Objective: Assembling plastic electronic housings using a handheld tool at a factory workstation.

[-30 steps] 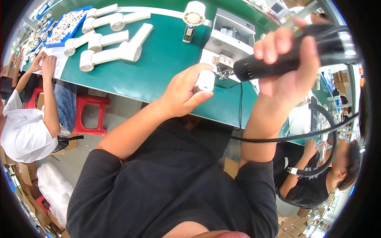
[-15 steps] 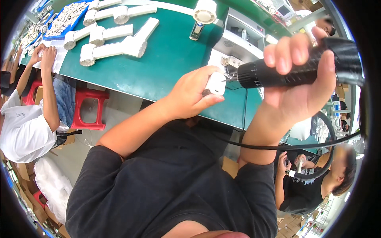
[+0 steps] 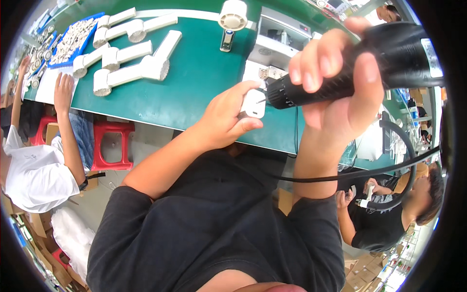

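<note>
My left hand (image 3: 221,117) is closed around a white plastic housing (image 3: 254,103), its rounded end facing right, with a small slot near the lower edge. In my right hand (image 3: 340,117) is a black electric screwdriver (image 3: 401,53), held nearly level and tilted slightly. The screwdriver's thin bit meets the housing's end face; whether a screw sits under it is too small to tell. Several white fan-like housings (image 3: 124,75) with round heads lie on the green table at the left. Another white housing (image 3: 232,17) stands upright further back, its lower part showing something dark inside.
A grey machine (image 3: 301,30) stands behind my hands on the green table (image 3: 194,73). A blue tray (image 3: 91,39) holds many small pale parts. A black cable (image 3: 350,176) crosses my right forearm. Co-workers sit left and right; red stools (image 3: 113,146) stand at left.
Both hands have shifted slightly left in the picture, along with the table. The screwdriver is closer to the housing and more tilted, with less of its bit showing.
</note>
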The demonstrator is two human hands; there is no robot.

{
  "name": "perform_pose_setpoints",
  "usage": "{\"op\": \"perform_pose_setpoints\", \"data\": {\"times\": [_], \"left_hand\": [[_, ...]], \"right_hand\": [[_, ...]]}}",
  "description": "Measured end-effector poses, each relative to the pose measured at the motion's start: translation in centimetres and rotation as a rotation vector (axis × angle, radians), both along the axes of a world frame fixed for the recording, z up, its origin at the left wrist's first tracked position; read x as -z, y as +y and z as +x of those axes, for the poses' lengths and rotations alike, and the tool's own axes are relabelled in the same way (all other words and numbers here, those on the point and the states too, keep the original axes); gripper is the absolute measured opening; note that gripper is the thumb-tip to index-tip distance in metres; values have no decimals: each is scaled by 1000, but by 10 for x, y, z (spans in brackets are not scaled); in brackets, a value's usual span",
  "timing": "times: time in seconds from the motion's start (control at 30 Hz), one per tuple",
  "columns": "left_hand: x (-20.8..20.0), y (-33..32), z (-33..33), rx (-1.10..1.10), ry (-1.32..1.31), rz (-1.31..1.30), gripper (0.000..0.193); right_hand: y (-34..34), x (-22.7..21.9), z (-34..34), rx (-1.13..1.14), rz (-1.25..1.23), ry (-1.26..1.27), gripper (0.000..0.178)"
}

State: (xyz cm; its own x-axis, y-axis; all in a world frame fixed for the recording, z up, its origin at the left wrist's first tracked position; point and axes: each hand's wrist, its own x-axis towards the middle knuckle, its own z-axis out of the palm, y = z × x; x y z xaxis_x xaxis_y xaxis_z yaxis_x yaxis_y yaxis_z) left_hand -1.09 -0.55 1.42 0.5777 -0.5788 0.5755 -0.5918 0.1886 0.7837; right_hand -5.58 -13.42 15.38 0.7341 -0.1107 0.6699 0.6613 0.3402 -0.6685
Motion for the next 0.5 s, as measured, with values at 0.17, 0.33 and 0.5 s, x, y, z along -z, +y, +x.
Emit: {"op": "perform_pose_setpoints", "data": {"times": [0.17,0.33,0.5], "left_hand": [[5,6,-2,69,179,61,66],[8,4,-3,43,169,-12,65],[12,3,-3,39,168,-35,63]], "right_hand": [[-42,8,18,428,-110,110,20],[-47,52,35,448,-6,186,21],[-44,49,23,343,-120,343,23]]}}
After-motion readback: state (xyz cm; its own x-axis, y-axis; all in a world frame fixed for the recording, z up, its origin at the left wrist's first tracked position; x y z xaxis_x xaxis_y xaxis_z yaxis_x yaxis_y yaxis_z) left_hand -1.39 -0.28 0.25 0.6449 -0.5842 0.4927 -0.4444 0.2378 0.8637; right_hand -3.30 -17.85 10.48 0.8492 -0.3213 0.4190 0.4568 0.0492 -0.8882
